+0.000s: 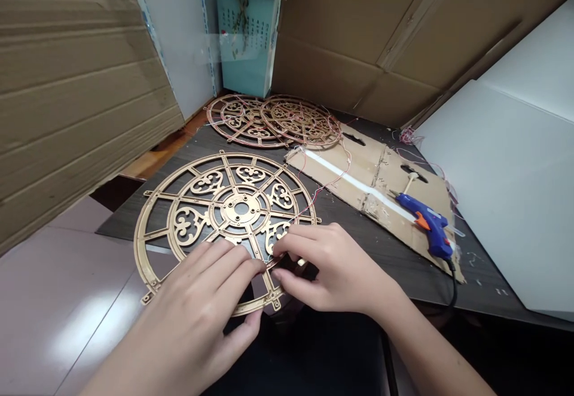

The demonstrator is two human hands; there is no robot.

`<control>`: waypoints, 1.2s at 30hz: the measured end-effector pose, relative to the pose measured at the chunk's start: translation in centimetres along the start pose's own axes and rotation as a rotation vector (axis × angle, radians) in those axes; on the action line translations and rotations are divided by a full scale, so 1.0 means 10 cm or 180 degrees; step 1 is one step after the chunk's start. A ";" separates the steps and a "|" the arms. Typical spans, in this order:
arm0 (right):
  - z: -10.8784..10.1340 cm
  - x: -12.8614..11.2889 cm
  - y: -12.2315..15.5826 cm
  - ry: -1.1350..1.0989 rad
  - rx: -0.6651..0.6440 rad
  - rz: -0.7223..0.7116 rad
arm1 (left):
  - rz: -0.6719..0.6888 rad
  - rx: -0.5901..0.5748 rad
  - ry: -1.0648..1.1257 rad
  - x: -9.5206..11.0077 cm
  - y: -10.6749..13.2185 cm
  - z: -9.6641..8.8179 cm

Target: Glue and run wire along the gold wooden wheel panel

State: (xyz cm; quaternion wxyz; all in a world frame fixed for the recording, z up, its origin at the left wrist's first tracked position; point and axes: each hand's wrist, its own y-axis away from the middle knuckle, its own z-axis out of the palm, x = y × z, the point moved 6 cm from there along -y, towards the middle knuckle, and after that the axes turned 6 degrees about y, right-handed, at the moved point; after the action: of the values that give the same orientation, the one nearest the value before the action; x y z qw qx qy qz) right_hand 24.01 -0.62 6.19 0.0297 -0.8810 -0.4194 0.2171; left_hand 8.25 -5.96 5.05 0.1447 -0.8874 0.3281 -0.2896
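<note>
A gold-coloured openwork wheel [242,209] with scrolled ornaments lies over the near edge of the dark table. My left hand [204,291] grips its near side, fingers across the inner ring and thumb by the outer rim. My right hand [318,264] is closed at the same ring, just right of a spoke, its thumb and forefinger pinching near a thin red and white wire [309,206]. That wire runs from behind under the right fingers. Both hands' fingertips almost meet, and the exact grip on the wire is partly hidden.
Two more wired wheels [298,119] overlap at the back. On a cardboard sheet [359,186] to the right lies a blue glue gun [426,224] with a black cord. A wire bundle [408,137] sits farther back. Cardboard walls [341,19] and a white panel [502,174] enclose the table [134,204].
</note>
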 end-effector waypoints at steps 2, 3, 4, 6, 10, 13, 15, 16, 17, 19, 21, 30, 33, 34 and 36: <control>0.01 0.02 0.06 -0.0126 0.0026 0.0071 | -0.0001 -0.0027 -0.0035 -0.02 0.01 0.01; 0.03 0.03 0.09 -0.0191 0.0033 0.0084 | -0.0023 -0.0056 -0.0022 -0.03 0.02 0.02; 0.04 0.03 0.13 -0.0229 0.0044 0.0078 | -0.0052 -0.0089 0.0003 -0.04 0.03 0.03; 0.08 0.03 0.19 -0.0250 0.0075 0.0036 | -0.0092 -0.0155 0.0066 -0.06 0.04 0.05; 0.13 0.02 0.24 -0.0309 0.0115 -0.0026 | -0.0108 -0.0254 0.0240 -0.06 0.01 0.04; 0.16 0.03 0.25 -0.0389 0.0061 -0.0020 | -0.0129 -0.0338 0.0301 -0.06 -0.03 0.01; 0.17 0.04 0.25 -0.0419 0.0029 -0.0001 | -0.0071 -0.0388 0.0279 -0.04 -0.05 -0.01; 0.17 0.04 0.25 -0.0434 0.0010 0.0011 | -0.0048 -0.0405 0.0271 -0.04 -0.05 -0.01; 0.17 0.04 0.25 -0.0446 0.0000 0.0015 | -0.0033 -0.0409 0.0269 -0.03 -0.05 -0.02; 0.17 0.04 0.25 -0.0461 0.0001 0.0006 | -0.0035 -0.0392 0.0247 -0.03 -0.05 -0.02; 0.17 0.03 0.25 -0.0473 0.0017 -0.0007 | -0.0025 -0.0339 0.0176 -0.03 -0.04 -0.01; 0.05 0.04 0.24 -0.0687 0.0341 0.0222 | 0.0053 -0.0305 0.0089 0.00 -0.03 0.00; -0.01 0.09 0.20 -0.0156 0.0363 0.0380 | 0.0072 -0.0268 0.0033 0.00 -0.01 0.00; -0.03 0.10 0.19 -0.0013 0.0291 0.0395 | 0.0081 -0.0251 0.0025 0.01 0.00 0.00; -0.05 0.11 0.16 0.0135 0.0069 0.0356 | 0.0056 -0.0194 0.0035 0.01 0.03 -0.01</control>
State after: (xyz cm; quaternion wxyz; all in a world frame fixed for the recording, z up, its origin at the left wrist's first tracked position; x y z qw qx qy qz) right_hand 25.97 -0.78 5.91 0.0359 -0.9071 -0.3664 0.2042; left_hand 8.14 -6.27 5.03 0.1183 -0.8869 0.3454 -0.2830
